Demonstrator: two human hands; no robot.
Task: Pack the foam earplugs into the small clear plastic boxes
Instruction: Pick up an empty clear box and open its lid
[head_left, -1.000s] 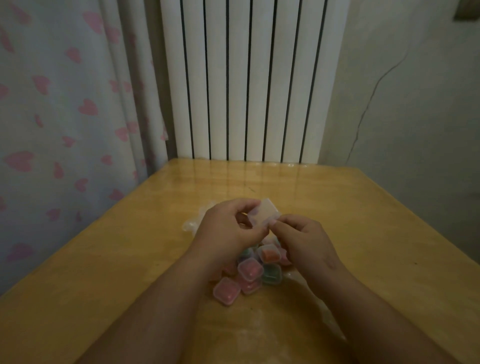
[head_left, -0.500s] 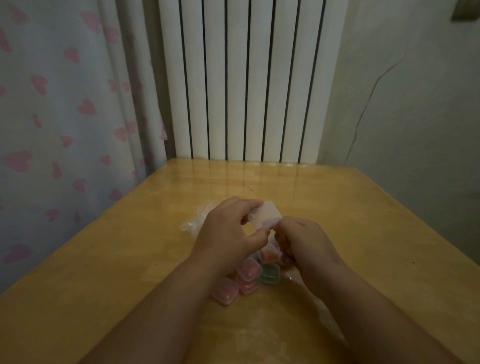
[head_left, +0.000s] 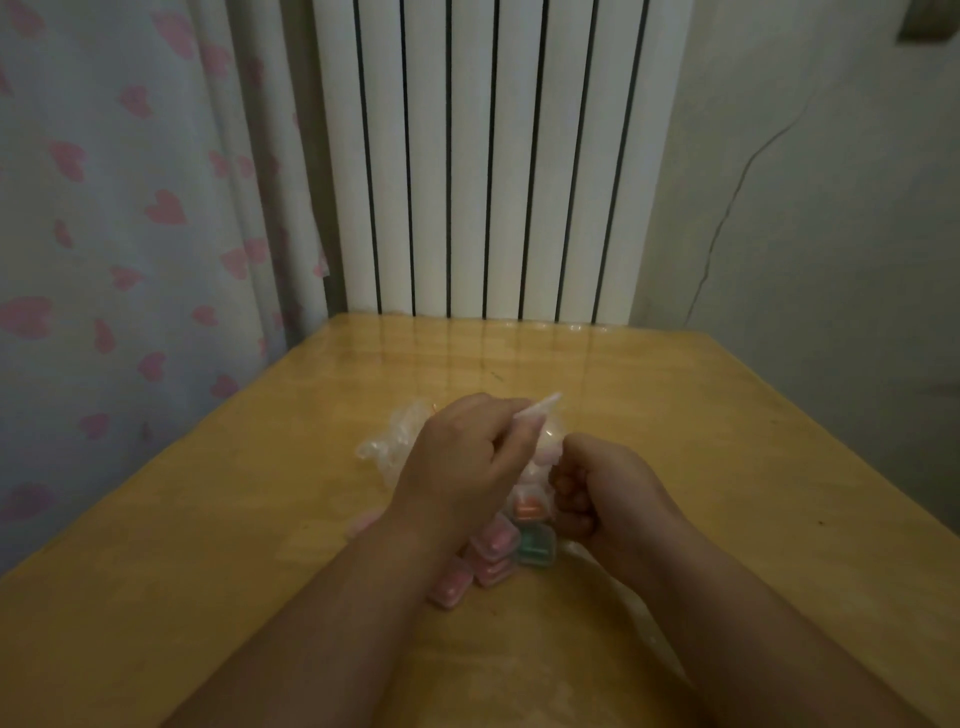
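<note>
Centrally, left hand (head_left: 457, 462) pinching thin clear box (head_left: 540, 415), right hand (head_left: 597, 488) fisted, glossy wooden table (head_left: 727, 441)

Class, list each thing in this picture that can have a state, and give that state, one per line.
Clear box: open, lid raised, held above the table.
Left hand: gripping the clear box.
Right hand: curled shut; contents hidden.
Filled boxes: closed, piled on the table.
Plastic bag: crumpled, lying flat.

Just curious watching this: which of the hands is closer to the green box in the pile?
The right. The right hand is curled just above the green box, nearly touching it. The left hand is farther off to its left, holding a clear box up.
</note>
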